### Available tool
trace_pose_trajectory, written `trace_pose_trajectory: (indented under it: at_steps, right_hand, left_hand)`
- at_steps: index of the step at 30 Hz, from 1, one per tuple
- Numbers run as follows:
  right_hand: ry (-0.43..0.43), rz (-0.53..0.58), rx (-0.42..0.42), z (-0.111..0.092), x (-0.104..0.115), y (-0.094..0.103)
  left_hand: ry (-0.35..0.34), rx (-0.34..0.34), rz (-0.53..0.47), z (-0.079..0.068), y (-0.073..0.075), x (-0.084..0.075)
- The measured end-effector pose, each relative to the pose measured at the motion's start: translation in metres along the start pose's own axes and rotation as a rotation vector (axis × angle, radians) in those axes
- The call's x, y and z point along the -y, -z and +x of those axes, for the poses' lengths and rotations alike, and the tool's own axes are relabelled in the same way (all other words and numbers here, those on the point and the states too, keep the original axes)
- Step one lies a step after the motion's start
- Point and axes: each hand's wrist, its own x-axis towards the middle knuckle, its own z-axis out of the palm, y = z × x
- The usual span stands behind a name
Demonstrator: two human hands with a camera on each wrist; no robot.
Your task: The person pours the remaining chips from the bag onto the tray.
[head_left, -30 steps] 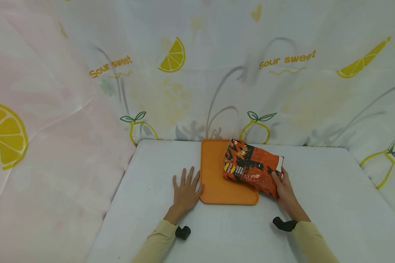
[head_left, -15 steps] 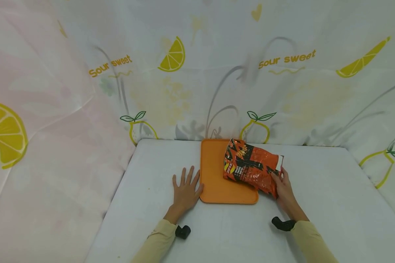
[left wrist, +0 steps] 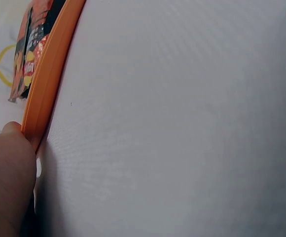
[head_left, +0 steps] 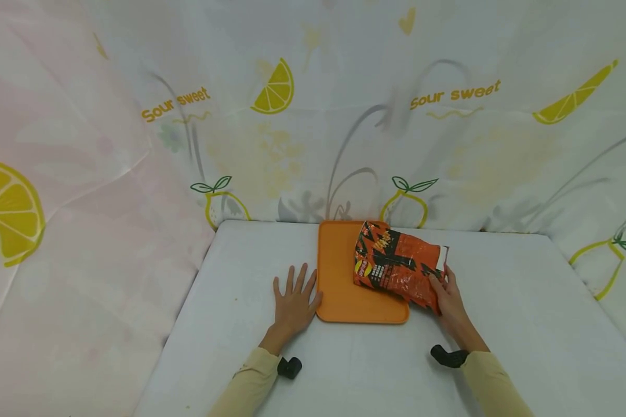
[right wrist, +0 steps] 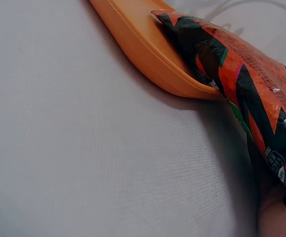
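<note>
An orange tray [head_left: 339, 304] lies on the white table, and a red and black chip bag [head_left: 401, 260] rests slantwise over its right part, its right end reaching past the tray's edge. My right hand [head_left: 452, 304] grips that right end, thumb on top and fingers beneath. My left hand [head_left: 294, 307] lies flat with fingers spread, its thumb right at the tray's left edge. In the left wrist view the thumb [left wrist: 12, 127] meets the tray wall [left wrist: 47, 94]. The right wrist view shows the bag [right wrist: 251, 89] leaning over the tray rim [right wrist: 158, 74].
The white table [head_left: 365, 370] runs on both sides of the tray. Behind it hangs a pale curtain [head_left: 334, 145] printed with lemons and lettering. A black wrist mount [head_left: 290, 368] sits on the left wrist, and another black mount [head_left: 448, 355] on the right.
Almost nothing differs. The bag's far left corner has dipped very slightly; both hands and the tray stay in place.
</note>
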Motion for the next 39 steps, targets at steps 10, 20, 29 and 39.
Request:
trace_pose_trajectory:
  at_steps: [10,20,29,39]
  right_hand:
    - [-0.015,0.057,-0.015,-0.001,0.001,-0.002]
    - [0.029,-0.021,-0.046,-0.006,0.002,-0.006]
    - [0.185,0.174,-0.072,-0.016,0.025,0.000]
    - [0.455,-0.295,-0.176,-0.021,0.046,-0.010]
  left_hand:
    - [-0.005,-0.016,-0.015,0.002,-0.004,0.002]
    - [-0.008,-0.035,-0.023,0.001,-0.003,0.002]
    - [-0.008,-0.013,-0.025,-0.002,0.001,-0.002]
    - [-0.031,-0.060,0.013,0.002,-0.009,0.006]
